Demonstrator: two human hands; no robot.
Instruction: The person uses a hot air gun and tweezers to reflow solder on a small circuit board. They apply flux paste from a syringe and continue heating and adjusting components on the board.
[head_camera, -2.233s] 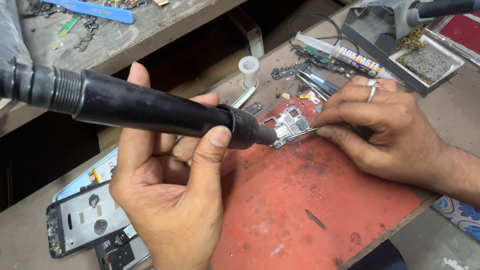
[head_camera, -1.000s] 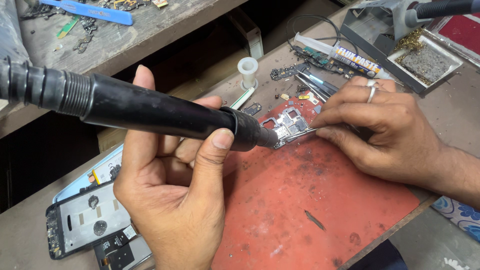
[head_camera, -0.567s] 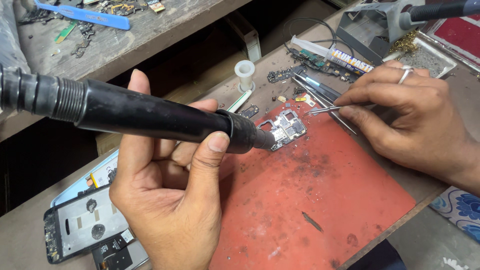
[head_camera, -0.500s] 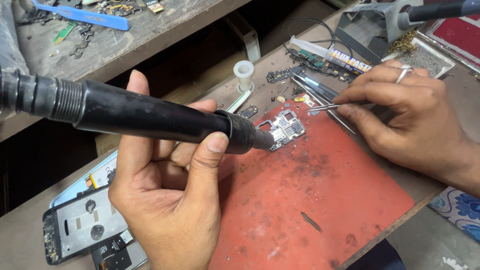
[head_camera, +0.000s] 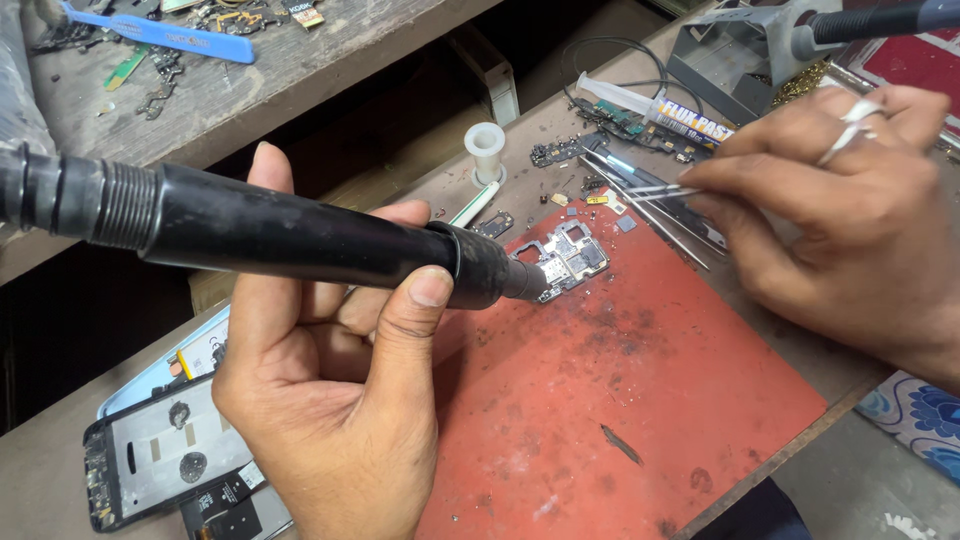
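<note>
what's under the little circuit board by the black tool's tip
The circuit board lies on the red mat, near its top edge. Its left end is hidden behind the black tool held by the left hand.

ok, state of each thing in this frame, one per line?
left hand: wrapped around the black hot-air handpiece, nozzle aimed at the board
circuit board: bare, lying flat on the red mat, at the nozzle tip
right hand: pinching tweezers, tips held off the board
syringe: lying on the bench
phone frame: opened, flat at the mat's left
white spool: upright
</note>
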